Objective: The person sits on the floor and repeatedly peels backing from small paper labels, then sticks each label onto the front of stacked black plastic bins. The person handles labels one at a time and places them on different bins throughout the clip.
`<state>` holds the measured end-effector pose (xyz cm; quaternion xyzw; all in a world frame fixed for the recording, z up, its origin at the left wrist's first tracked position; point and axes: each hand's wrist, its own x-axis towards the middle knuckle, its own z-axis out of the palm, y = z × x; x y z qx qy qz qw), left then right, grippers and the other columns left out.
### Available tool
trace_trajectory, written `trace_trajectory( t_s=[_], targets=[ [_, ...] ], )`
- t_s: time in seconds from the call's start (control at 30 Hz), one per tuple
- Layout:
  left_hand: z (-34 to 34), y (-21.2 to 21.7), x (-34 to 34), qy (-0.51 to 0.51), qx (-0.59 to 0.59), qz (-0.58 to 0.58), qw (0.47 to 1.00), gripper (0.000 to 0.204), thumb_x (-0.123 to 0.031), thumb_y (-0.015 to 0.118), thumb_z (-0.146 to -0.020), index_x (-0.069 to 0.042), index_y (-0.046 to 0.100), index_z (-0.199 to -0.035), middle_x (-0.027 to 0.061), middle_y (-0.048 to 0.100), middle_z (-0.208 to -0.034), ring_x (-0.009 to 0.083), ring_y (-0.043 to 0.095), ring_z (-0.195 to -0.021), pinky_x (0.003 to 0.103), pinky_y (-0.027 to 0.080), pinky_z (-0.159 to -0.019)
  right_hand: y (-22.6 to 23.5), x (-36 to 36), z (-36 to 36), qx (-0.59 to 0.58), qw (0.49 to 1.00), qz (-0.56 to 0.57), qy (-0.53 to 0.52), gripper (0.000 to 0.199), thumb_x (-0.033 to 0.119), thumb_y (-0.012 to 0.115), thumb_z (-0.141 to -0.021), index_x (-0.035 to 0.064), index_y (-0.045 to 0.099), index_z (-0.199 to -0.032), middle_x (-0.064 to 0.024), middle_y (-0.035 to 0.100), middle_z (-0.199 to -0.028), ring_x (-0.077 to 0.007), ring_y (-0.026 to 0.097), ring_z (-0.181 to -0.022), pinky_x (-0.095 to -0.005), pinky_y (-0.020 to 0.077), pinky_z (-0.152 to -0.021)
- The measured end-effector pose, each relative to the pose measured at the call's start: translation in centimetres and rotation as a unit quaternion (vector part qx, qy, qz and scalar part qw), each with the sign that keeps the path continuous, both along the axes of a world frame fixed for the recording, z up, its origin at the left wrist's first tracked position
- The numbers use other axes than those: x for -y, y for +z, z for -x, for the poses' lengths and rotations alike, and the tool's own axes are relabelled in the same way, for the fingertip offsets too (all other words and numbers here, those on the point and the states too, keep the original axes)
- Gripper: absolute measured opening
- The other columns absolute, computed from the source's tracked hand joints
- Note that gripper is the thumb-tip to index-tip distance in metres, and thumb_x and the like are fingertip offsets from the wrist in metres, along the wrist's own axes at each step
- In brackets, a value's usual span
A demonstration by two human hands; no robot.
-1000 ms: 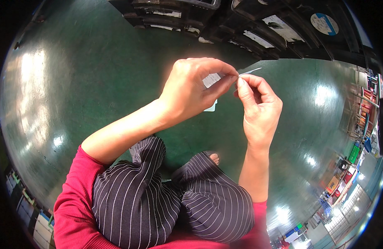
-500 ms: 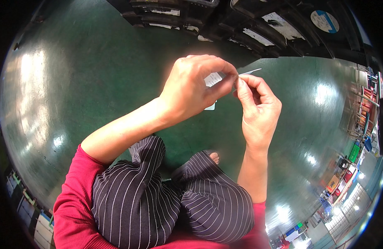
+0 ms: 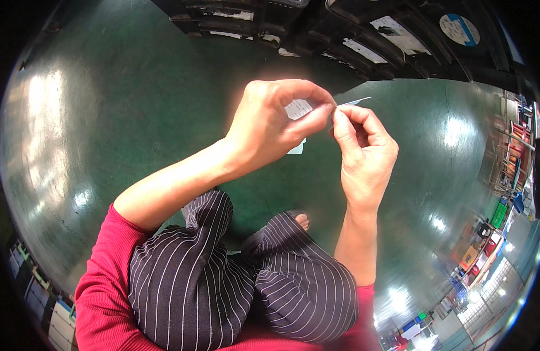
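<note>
Both my hands are raised over the floor, their fingertips pinched together at one spot. My left hand (image 3: 270, 120) is closed, thumb and forefinger forming a ring. Through that ring shows a white paper label (image 3: 298, 109) with small print, and a white corner also sticks out below the hand. My right hand (image 3: 366, 155) pinches with thumb and forefinger right beside the left fingertips. A thin pale strip (image 3: 356, 102), seen nearly edge-on, juts out to the right behind the right fingers. Whether strip and label are one piece is hidden by my fingers.
Black plastic crates (image 3: 316, 35) with torn white stickers and a round blue-white one stand ahead. The green floor (image 3: 135, 105) is shiny. My knees in striped trousers (image 3: 194, 281) are bent below my hands. Shelves with goods (image 3: 486, 245) line the far right.
Hardly anything differs. The ring of my left thumb and forefinger shows slightly wider, and the pale strip's tip has shifted a touch to the right. Both hands keep their pinch.
</note>
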<state>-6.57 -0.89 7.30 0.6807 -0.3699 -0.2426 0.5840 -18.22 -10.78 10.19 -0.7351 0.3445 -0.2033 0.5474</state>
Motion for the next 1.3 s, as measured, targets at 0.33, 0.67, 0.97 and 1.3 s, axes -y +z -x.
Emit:
trace_trajectory(
  t_s=[0.33, 0.67, 0.97, 1.3],
  targets=[
    [0.04, -0.06, 0.0, 0.001, -0.023, -0.005, 1.0, 0.014, -0.01, 0.068, -0.083, -0.001, 0.07, -0.094, 0.0073, 0.071, -0.083, 0.0114, 0.067, -0.077, 0.025, 0.052, -0.07, 0.03, -0.03, -0.08, -0.003, 0.999, -0.032, -0.007, 0.007, 0.004, 0.067, -0.085, -0.0007, 0.066, -0.09, -0.0006, 0.062, -0.08, -0.0063, 0.057, -0.069, -0.0215, 0.0463, -0.064],
    [0.08, -0.07, 0.15, -0.003, -0.032, -0.008, 0.999, 0.014, -0.011, 0.068, -0.083, -0.001, 0.071, -0.093, 0.0073, 0.071, -0.082, 0.0108, 0.066, -0.076, 0.025, 0.052, -0.069, -0.24, 0.14, 0.02, -0.01, 1.0, 0.017, 0.006, 0.006, 0.003, 0.066, -0.085, -0.0008, 0.064, -0.089, -0.0003, 0.061, -0.079, -0.0067, 0.056, -0.07, -0.0214, 0.046, -0.065],
    [-0.09, -0.09, 0.09, -0.015, -0.096, -0.019, 0.995, 0.016, -0.014, 0.067, -0.085, -0.001, 0.071, -0.094, 0.0049, 0.07, -0.079, 0.0087, 0.064, -0.074, 0.023, 0.051, -0.067, -0.49, 0.26, 0.11, 0.0, 1.0, 0.003, 0.016, 0.008, 0.006, 0.065, -0.087, -0.0011, 0.063, -0.091, -0.0005, 0.06, -0.08, -0.0066, 0.057, -0.071, -0.0211, 0.0461, -0.066],
    [-0.08, -0.19, 0.21, -0.018, -0.137, -0.011, 0.99, 0.017, -0.015, 0.068, -0.086, -0.001, 0.07, -0.095, 0.0031, 0.069, -0.078, 0.0062, 0.062, -0.071, 0.021, 0.05, -0.065, 0.14, 0.11, 0.06, -0.007, 0.999, -0.038, -0.003, 0.009, 0.007, 0.065, -0.088, -0.0011, 0.065, -0.091, 0.0008, 0.061, -0.082, -0.0058, 0.055, -0.073, -0.0191, 0.0459, -0.071]
  ],
)
